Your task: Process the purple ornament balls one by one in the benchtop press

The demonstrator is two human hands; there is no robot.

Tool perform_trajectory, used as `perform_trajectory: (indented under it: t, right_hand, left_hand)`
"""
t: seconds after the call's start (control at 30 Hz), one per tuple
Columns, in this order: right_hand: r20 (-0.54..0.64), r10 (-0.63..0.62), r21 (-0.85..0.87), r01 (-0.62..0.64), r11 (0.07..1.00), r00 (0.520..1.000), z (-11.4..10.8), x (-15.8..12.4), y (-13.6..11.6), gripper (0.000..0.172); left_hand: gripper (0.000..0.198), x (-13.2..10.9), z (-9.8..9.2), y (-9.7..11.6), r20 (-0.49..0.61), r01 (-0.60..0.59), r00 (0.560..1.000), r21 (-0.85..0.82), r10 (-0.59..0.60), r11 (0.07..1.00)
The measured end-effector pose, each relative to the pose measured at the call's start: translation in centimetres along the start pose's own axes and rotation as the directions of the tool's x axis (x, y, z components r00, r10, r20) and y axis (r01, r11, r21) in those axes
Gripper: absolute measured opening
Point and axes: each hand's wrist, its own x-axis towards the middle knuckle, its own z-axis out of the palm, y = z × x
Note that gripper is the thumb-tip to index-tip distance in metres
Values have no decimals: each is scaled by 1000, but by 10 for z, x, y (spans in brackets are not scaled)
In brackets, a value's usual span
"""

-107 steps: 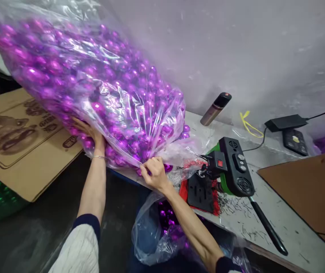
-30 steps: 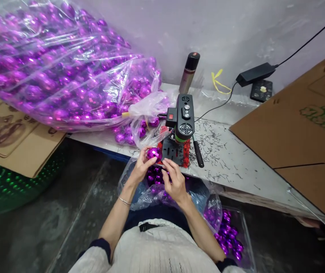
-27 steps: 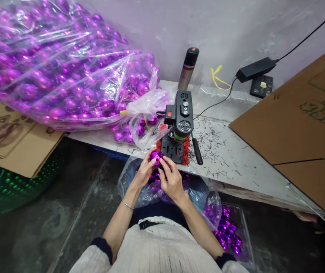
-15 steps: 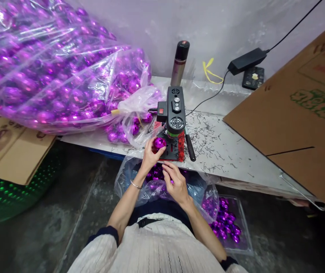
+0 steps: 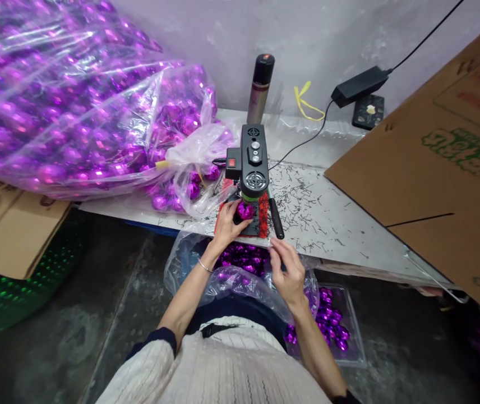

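Note:
My left hand (image 5: 228,224) is closed on a shiny purple ball (image 5: 245,210) and holds it on the base plate under the head of a small black press machine (image 5: 252,163). My right hand (image 5: 287,272) hovers just below the black lever handle (image 5: 276,217) of the machine, fingers loosely spread and holding nothing. Below both hands, in my lap, lies an open clear bag of purple balls (image 5: 240,264).
A huge clear bag of purple balls (image 5: 75,106) lies on the white bench (image 5: 349,235) at left. A spray can (image 5: 260,87), power adapter (image 5: 360,84) and yellow tie stand at the back. Large cardboard sheets flank both sides. A clear tray of purple balls (image 5: 335,325) sits on the floor.
The left hand carried the purple ball from above my lap up onto the machine's base plate. The right hand let go of the ball and moved right toward the lever handle.

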Motion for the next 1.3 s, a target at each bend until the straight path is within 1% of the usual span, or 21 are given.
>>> perform_trajectory:
  t: [0.1,0.17,0.2,0.23,0.27,0.3,0.37,0.4,0.5,0.57,0.73,0.8,0.87,1.0,1.07,1.17,1.23,1.3]
  right_hand:
    - [-113,-94,-45,89,995,989,-5,32,2,50]
    - [-118,-180,-67,173,983,977,-4,56,1,58]
    - [-98,-213,-77,206,976,972,-3,68,-1,59]
    - [-68,-238,-84,232,969,969,-1,79,-3,55]
    - [-40,-265,-80,261,962,963,2,89,-6,47]
    - [-23,-295,-63,293,954,955,5,98,-9,36]
    - [-37,-339,-30,338,941,940,14,108,-13,15]
    - [-64,-343,-28,341,939,937,19,109,-14,15]
    - [-155,-325,-67,318,946,933,37,103,-8,32]
    - [-194,-329,-66,322,944,924,48,96,1,37]
    - [-282,-329,25,349,937,901,64,84,17,32]
    - [-310,-328,32,355,934,892,66,83,19,31]
    - [-312,-329,31,355,934,891,68,83,21,31]
    - [-334,-325,89,373,924,885,71,83,26,29]
    - [-330,-361,88,409,908,872,72,83,29,29]
    - [-293,-431,53,464,884,854,72,84,29,30]
    - [-298,-408,54,442,895,863,68,88,23,32]
    - [-320,-322,88,366,926,891,59,96,11,34]
  left_hand:
    - [71,1,4,-2,-16,8,1000,-47,-9,999]
    - [71,-1,5,-3,-19,3,1000,-71,-4,997]
    - [72,-1,5,-4,-19,0,1000,-79,-1,997]
    - [72,-2,6,-4,-19,-2,1000,-85,0,996]
    - [72,-3,6,-4,-18,-2,1000,-88,1,996]
    - [72,-3,6,-4,-17,-2,1000,-90,1,996]
    - [72,-4,7,-4,-19,-5,1000,-93,3,996]
    - [72,-4,7,-4,-21,-10,1000,-94,8,996]
    - [72,-5,8,-4,-16,-22,1000,-94,21,995]
    - [71,-6,8,-4,-3,-18,1000,-88,18,996]
    - [69,-6,8,-3,-1,-24,1000,-92,24,996]
    - [68,-6,8,-2,-3,-24,1000,-99,24,995]
    - [66,-6,8,-2,-5,-20,1000,-104,19,994]
    - [66,-5,8,-1,-2,-27,1000,-115,27,993]
    - [65,-4,9,-2,2,-36,999,-121,36,992]
    - [65,-1,12,-4,-11,-54,999,-127,53,990]
    - [68,2,14,-6,-26,-71,997,-128,68,989]
    - [71,1,17,-7,-35,-96,995,-126,92,987]
